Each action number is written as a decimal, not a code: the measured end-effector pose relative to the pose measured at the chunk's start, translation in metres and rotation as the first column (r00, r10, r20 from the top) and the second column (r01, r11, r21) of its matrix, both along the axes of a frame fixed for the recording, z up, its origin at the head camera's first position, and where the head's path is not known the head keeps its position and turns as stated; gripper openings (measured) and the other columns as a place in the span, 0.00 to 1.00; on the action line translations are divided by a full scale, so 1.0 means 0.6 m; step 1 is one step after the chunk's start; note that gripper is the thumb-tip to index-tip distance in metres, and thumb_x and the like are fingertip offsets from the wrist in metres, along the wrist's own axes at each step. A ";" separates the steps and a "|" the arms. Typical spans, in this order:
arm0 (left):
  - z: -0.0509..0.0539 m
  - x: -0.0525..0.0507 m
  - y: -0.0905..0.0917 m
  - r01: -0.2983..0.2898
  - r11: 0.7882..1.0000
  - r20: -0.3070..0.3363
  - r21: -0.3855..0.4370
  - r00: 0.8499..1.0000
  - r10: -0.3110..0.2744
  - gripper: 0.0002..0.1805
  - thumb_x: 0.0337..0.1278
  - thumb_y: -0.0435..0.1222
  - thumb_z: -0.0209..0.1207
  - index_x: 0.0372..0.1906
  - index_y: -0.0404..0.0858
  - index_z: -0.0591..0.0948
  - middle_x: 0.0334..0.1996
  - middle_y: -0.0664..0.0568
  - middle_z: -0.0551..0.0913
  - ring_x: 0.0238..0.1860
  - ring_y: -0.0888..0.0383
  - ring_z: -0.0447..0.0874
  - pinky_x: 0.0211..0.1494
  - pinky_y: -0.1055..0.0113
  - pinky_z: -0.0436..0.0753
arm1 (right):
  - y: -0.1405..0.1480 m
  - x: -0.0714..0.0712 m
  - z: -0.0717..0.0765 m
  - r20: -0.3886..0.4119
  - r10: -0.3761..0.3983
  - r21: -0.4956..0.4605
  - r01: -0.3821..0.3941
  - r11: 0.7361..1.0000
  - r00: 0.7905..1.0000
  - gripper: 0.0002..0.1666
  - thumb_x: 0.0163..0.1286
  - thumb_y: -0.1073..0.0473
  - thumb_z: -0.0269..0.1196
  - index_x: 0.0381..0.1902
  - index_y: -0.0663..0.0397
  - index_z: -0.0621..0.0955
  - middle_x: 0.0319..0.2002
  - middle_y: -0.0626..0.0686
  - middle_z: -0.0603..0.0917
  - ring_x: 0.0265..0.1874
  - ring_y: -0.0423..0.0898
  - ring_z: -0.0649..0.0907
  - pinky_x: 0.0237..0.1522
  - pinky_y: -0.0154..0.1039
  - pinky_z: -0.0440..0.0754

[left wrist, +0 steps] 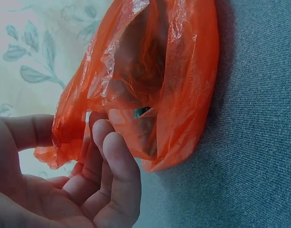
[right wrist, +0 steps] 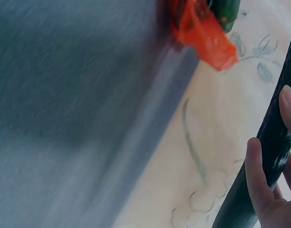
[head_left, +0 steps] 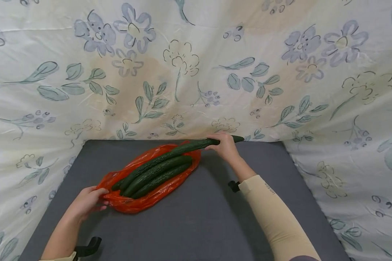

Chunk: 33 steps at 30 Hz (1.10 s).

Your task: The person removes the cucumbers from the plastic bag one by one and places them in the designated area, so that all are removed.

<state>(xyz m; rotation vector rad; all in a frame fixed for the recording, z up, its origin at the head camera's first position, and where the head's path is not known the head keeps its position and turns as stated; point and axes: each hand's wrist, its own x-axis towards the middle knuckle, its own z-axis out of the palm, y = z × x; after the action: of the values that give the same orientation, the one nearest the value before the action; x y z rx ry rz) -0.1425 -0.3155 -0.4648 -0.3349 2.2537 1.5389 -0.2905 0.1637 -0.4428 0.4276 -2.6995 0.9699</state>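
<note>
A red plastic bag point(head_left: 143, 203) lies open on the table, with several dark green cucumbers point(head_left: 156, 174) side by side in it. My left hand point(head_left: 86, 203) pinches the bag's near left edge; in the left wrist view, the thin red film sits between thumb and fingers. Near the table's far edge my right hand point(head_left: 227, 146) grips a long cucumber point(head_left: 196, 145) toward its far right end. That cucumber slants down to the left, its lower part still over the bag and the other cucumbers. In the right wrist view the fingers wrap round its dark skin.
The grey table point(head_left: 196, 228) ends at the back against a hanging flowered cloth point(head_left: 196, 90), which also rises on the left and right sides. Black mounts stick out by both wrists, one of them point(head_left: 234, 186) beside the right forearm.
</note>
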 end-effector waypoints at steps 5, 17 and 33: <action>-0.002 0.004 0.000 0.009 1.000 0.001 0.007 1.000 -0.009 0.26 0.78 0.39 0.45 0.65 0.18 0.63 0.32 0.51 0.81 0.32 0.58 0.83 0.39 0.63 0.87 | 0.029 -0.002 -0.011 0.014 -0.010 0.012 0.010 1.000 1.000 0.27 0.54 0.56 0.78 0.54 0.48 0.87 0.56 0.54 0.85 0.59 0.55 0.80 0.62 0.55 0.78; 0.006 0.011 0.004 0.006 0.999 -0.004 -0.037 1.000 -0.006 0.26 0.78 0.39 0.45 0.64 0.19 0.63 0.30 0.51 0.82 0.32 0.57 0.83 0.37 0.64 0.87 | 0.104 -0.007 -0.027 0.056 -0.076 0.033 0.074 0.997 0.996 0.28 0.56 0.58 0.77 0.56 0.49 0.86 0.59 0.58 0.83 0.61 0.59 0.78 0.63 0.58 0.76; 0.009 0.020 0.006 0.021 0.998 -0.014 -0.066 1.000 -0.022 0.22 0.76 0.37 0.46 0.59 0.20 0.67 0.31 0.51 0.82 0.31 0.57 0.82 0.37 0.64 0.87 | 0.189 -0.009 -0.070 0.135 -0.170 0.065 0.163 0.985 0.976 0.30 0.59 0.57 0.75 0.60 0.50 0.84 0.62 0.59 0.82 0.63 0.61 0.78 0.60 0.61 0.77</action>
<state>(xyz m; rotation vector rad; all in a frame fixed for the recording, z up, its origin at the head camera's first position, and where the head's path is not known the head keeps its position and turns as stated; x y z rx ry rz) -0.1306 -0.3120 -0.4594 -0.3180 2.3153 1.4632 -0.2957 0.2774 -0.4846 0.1435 -2.8368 0.9141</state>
